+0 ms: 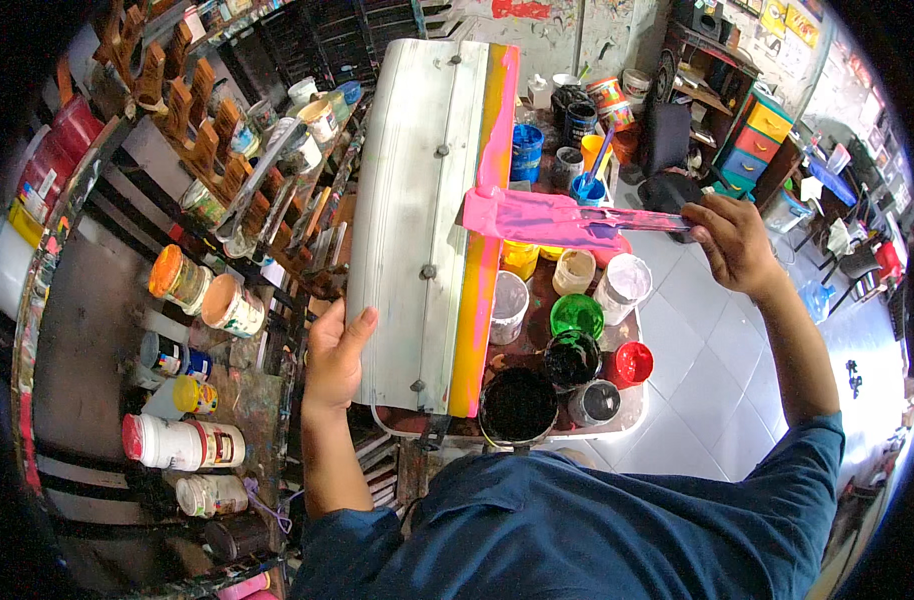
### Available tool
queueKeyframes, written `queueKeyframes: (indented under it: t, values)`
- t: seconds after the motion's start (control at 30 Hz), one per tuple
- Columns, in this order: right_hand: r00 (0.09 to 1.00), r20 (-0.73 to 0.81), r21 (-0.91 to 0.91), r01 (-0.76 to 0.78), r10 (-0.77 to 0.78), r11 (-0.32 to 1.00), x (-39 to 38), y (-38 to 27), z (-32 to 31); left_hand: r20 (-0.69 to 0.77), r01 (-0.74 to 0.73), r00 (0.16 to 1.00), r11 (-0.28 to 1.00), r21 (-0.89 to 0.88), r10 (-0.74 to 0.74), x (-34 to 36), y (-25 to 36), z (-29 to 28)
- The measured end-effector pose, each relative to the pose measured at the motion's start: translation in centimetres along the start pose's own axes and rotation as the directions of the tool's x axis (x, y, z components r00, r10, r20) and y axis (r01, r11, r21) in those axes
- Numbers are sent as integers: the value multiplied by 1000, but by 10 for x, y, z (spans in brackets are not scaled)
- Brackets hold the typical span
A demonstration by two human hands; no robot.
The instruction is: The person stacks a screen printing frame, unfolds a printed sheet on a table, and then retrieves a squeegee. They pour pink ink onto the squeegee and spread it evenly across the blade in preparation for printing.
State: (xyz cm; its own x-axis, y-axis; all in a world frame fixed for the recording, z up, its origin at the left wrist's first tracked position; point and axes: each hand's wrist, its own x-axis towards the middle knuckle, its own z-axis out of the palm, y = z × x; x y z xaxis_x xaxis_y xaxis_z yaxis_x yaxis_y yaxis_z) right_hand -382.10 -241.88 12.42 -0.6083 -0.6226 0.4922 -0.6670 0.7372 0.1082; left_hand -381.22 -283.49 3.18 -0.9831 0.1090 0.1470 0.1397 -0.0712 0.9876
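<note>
My left hand (335, 352) is closed round the lower left edge of a wide, pale grey squeegee (402, 220) held upright, with a row of bolts along it. A yellow blade (472, 340) runs down its right side, with pink ink (503, 110) smeared along the edge. My right hand (737, 243) grips the handle of a flat spatula (552, 218) coated in thick pink ink. The spatula's broad end touches the blade at about mid-length. Its handle points right, toward my right hand. Part of the cart behind is hidden by the squeegee.
Below, a cart (632, 410) holds several ink tubs, among them a green tub (577, 316), a red tub (633, 363) and a black pot (518, 405). To the left, a rack (192, 120) and shelf carry paint pots (182, 278). Tiled floor (717, 350) lies right.
</note>
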Motion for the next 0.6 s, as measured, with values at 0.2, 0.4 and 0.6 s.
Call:
queueKeyframes:
  t: [0.2,0.4,0.6]
  values:
    - [998,-31,-66,55,-57,996,8,11,1,6,-12,1000,1000,-8,13,-2,0,-1]
    - [999,-42,-26,-5,4,1000,12,22,2,-4,-32,999,999,-3,32,-5,4,2]
    - [996,-91,-3,-10,10,1000,20,30,2,-1,-31,1000,999,-13,31,-5,2,0]
